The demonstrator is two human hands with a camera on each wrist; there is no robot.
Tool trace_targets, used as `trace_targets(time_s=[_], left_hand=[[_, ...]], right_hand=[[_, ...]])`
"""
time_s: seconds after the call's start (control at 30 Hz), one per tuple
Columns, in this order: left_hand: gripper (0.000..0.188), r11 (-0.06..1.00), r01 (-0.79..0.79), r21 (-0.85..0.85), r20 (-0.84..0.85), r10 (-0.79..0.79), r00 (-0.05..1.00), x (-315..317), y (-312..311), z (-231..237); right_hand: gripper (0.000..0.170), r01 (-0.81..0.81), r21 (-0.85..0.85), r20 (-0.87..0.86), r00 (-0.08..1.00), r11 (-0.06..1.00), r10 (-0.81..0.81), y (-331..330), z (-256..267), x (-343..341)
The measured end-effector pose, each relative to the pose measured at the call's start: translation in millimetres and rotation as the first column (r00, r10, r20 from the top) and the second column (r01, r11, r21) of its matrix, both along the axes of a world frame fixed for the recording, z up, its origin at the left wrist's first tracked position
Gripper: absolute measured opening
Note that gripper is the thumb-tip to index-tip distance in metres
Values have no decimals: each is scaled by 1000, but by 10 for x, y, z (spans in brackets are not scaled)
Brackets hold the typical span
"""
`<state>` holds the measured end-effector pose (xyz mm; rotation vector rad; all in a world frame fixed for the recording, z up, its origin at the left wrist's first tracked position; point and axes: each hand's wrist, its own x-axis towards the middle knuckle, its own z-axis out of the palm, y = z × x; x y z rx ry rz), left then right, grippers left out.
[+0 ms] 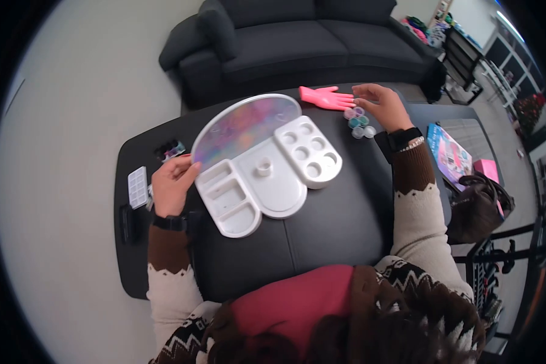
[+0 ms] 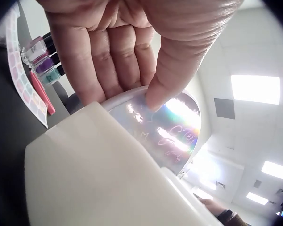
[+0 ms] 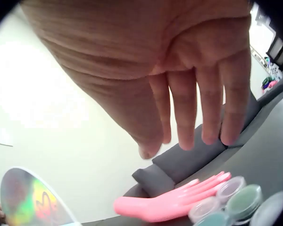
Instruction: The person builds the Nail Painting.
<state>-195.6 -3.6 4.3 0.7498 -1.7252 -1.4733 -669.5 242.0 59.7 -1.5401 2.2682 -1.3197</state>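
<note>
A white plastic nail station point(image 1: 276, 191) has compartments on its left, round wells on its right and a short post in its middle. Along its far edge stands a curved iridescent panel point(image 1: 249, 124). My left hand point(image 1: 171, 185) pinches the panel's left end, thumb point(image 2: 167, 75) on the shiny face and fingers behind. Fingers extended, my right hand point(image 1: 383, 109) hovers above a pink plastic model hand point(image 3: 174, 200) and several small lidded pots point(image 1: 358, 122). Nothing shows between the right hand's fingers.
Left of the station are nail polish bottles point(image 2: 45, 59), a white gridded tray point(image 1: 138, 187) and a black object point(image 1: 126, 223). To the right lie a colourful box point(image 1: 449, 155) and a dark bag point(image 1: 482, 209). A grey sofa point(image 1: 309, 42) stands beyond the black table point(image 1: 340, 215).
</note>
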Motion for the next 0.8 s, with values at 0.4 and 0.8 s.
trace_targets(time_s=[0.4, 0.8], left_hand=[[16, 995, 100, 17, 63, -101, 993, 66, 39, 45], [39, 969, 229, 90, -137, -216, 967, -57, 183, 25]], right_hand=[[25, 333, 362, -463, 875, 871, -143, -231, -244, 64], [23, -182, 181, -260, 939, 967, 225, -572, 218, 1228]])
